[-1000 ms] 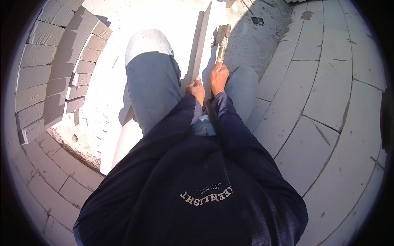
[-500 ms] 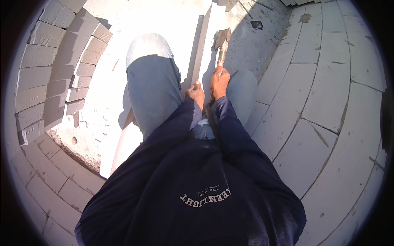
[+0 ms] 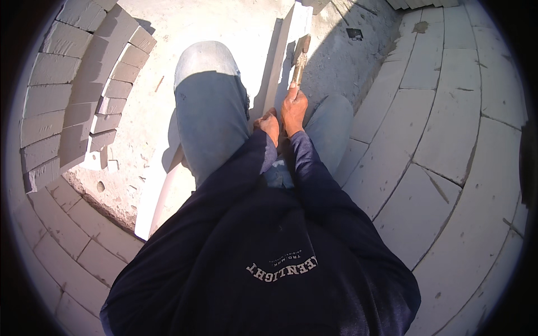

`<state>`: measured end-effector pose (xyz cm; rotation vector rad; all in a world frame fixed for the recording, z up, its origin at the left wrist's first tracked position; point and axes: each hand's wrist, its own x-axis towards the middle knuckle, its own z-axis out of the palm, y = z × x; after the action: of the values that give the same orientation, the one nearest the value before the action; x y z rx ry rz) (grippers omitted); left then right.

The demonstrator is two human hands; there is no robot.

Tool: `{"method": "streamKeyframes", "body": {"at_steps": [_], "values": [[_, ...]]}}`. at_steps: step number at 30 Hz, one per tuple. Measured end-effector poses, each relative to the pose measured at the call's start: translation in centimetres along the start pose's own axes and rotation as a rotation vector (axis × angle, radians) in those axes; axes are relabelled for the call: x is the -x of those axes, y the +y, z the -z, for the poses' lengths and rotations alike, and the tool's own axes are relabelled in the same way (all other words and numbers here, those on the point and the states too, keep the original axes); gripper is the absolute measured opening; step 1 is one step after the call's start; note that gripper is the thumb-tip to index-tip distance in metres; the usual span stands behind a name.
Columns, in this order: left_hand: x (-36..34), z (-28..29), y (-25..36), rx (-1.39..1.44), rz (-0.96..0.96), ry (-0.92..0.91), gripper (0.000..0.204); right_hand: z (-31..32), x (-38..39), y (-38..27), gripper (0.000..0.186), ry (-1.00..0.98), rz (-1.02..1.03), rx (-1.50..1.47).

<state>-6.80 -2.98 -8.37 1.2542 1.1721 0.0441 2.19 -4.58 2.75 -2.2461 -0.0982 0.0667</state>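
Note:
A long pale block (image 3: 278, 70) lies lengthwise between my knees, its side in shadow and its top sunlit. My left hand (image 3: 268, 124) is closed at the near end of this block, thumb on top; its fingertips are hidden. Just to the right, my right hand (image 3: 294, 110) is wrapped round the handle of a hatchet-like tool (image 3: 300, 66). The tool points away from me, its narrow brown head over the block's right side. I cannot tell whether the head touches the block.
Stacked pale blocks (image 3: 51, 84) stand at the left. On the right runs a wall of large blocks (image 3: 448, 134) with dark joints. A small dark square piece (image 3: 354, 35) lies on the dusty ground ahead. Beside my left leg is another pale slab (image 3: 154, 204).
My right hand has shifted slightly left with the tool. The tool's head has turned, showing a narrower side. My left hand stays at the block's near end.

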Motion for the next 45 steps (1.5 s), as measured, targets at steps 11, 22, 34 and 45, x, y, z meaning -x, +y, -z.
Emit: {"method": "streamKeyframes", "body": {"at_steps": [11,22,34,45], "values": [[3.7,1.3,5.7,0.144,0.202,0.035,0.039,2.0,-0.3,-3.9,0.049,0.186,0.166,-0.162],[2.7,2.2,3.1,0.279,0.049,-0.038,0.04,2.0,-1.1,-3.7,0.055,0.11,0.066,-0.308],[2.7,1.3,2.5,0.317,0.008,-0.017,0.042,1.5,-0.8,-0.6,0.059,0.015,-0.131,-0.28],[5.1,1.3,7.6,0.167,0.229,0.097,0.047,1.5,-2.4,1.2,0.063,-0.105,-0.215,-0.249]]}}
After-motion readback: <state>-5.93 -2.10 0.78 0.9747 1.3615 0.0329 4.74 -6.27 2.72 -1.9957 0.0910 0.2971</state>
